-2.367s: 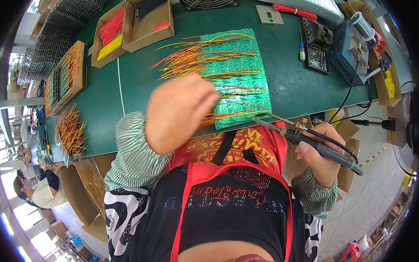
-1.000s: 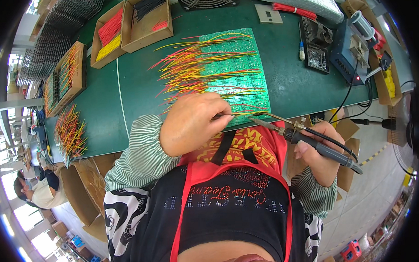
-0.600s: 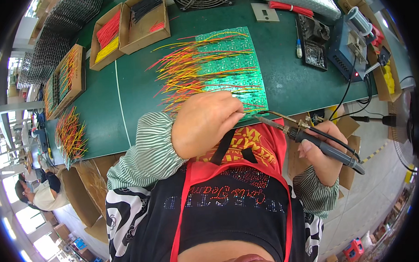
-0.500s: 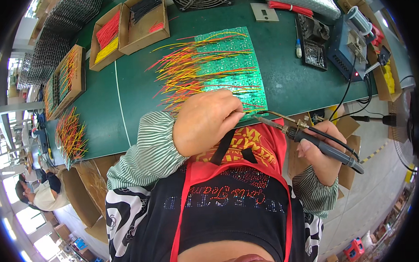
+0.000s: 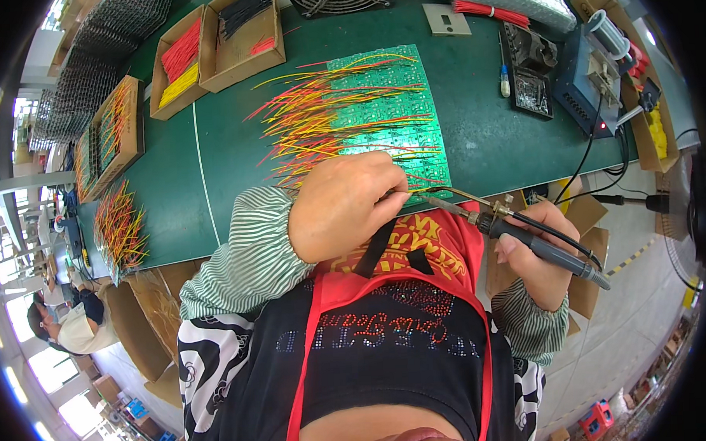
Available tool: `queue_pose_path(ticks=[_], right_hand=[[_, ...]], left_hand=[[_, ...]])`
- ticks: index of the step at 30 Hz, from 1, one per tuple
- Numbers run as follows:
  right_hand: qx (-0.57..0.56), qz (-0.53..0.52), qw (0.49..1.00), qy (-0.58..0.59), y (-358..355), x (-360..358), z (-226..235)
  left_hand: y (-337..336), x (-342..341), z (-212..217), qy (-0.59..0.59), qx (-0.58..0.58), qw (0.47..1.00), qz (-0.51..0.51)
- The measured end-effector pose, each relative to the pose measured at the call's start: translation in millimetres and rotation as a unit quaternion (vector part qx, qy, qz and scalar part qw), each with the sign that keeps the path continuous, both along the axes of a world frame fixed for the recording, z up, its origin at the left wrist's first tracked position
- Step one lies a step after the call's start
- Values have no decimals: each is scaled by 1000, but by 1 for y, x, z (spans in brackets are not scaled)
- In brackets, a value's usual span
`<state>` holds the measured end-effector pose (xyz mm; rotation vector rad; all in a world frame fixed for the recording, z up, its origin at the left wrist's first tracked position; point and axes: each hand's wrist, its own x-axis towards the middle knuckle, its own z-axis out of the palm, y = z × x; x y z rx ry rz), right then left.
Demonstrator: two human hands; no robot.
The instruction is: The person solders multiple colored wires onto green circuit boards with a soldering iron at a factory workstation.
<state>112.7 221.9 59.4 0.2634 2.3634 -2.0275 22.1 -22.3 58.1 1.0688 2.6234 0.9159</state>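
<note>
The left hand [image 5: 351,206] pinches a wire at the near edge of the green circuit board [image 5: 388,118]. The right hand [image 5: 542,254] grips a soldering iron [image 5: 517,234] whose tip points left toward that pinch, just beside the left fingertips.

My left hand [image 5: 351,206] hides the circuit board's [image 5: 388,110] near corner; the soldering iron's [image 5: 525,238] tip is too small to make out.
</note>
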Motion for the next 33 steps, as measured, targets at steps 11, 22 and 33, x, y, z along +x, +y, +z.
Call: queue_pose_path(ticks=[11,22,33], right_hand=[[-13,-24,1000,-13,7,5,5],[-24,-36,999,-7,13,9,8],[-27,-50,998,1,17,11,8]], left_hand=[[0,-2,1,-7,-6,1000,-4],[-1,-6,21,114,14,992,56],[24,-1,-2,30,4,999,-15]])
